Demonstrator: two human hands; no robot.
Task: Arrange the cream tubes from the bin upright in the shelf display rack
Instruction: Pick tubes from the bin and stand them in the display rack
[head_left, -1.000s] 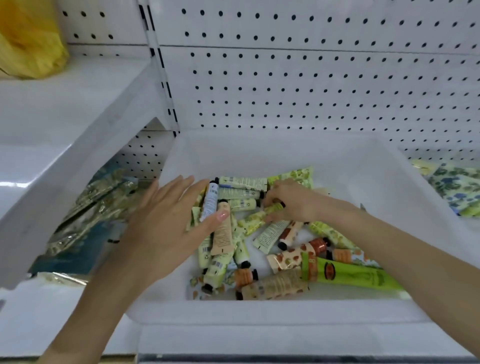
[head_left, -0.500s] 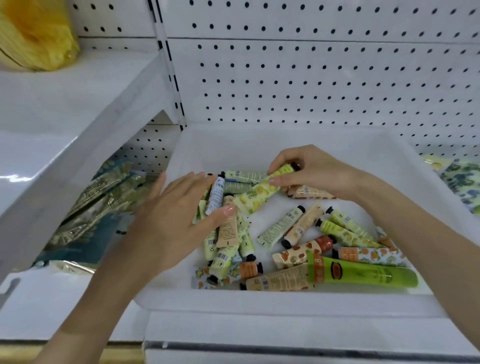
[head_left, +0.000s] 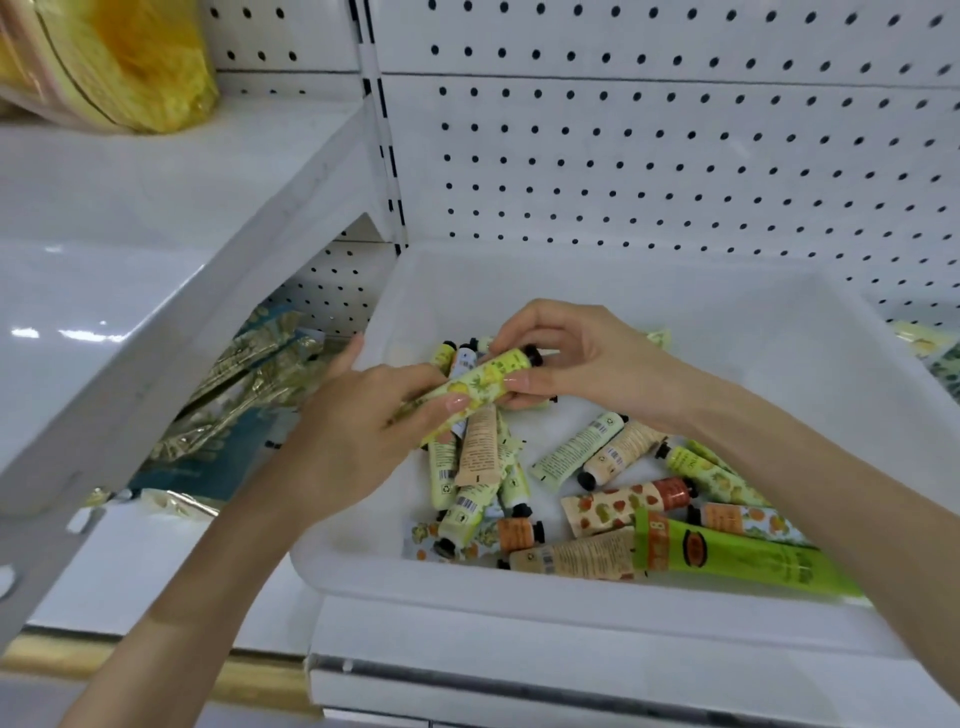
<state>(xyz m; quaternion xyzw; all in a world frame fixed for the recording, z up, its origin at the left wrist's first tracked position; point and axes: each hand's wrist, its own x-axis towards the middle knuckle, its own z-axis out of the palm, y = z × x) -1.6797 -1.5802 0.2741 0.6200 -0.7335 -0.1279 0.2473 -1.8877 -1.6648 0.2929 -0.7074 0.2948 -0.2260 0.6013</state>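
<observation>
A white plastic bin (head_left: 571, 597) sits on the lower shelf and holds several small cream tubes lying flat. Above the bin's left part both hands hold one yellow-green tube (head_left: 480, 379) with a black cap, tilted up to the right. My right hand (head_left: 582, 358) pinches it near the cap end. My left hand (head_left: 358, 431) grips its lower crimped end between thumb and fingers. A larger bright green tube (head_left: 743, 558) lies at the bin's front right, beside a beige tube (head_left: 576, 558). No display rack shows in view.
A white pegboard wall (head_left: 675, 171) stands behind the bin. A white shelf (head_left: 130, 234) juts out at the upper left with a yellow bag (head_left: 130, 57) on it. Gold and teal packets (head_left: 234, 415) lie under that shelf, left of the bin. Patterned packets (head_left: 935, 353) sit at the far right.
My right hand picked a yellow-green tube from the pile and lifted it. My left hand rose from the tubes on the bin's left and took hold of the tube's lower end.
</observation>
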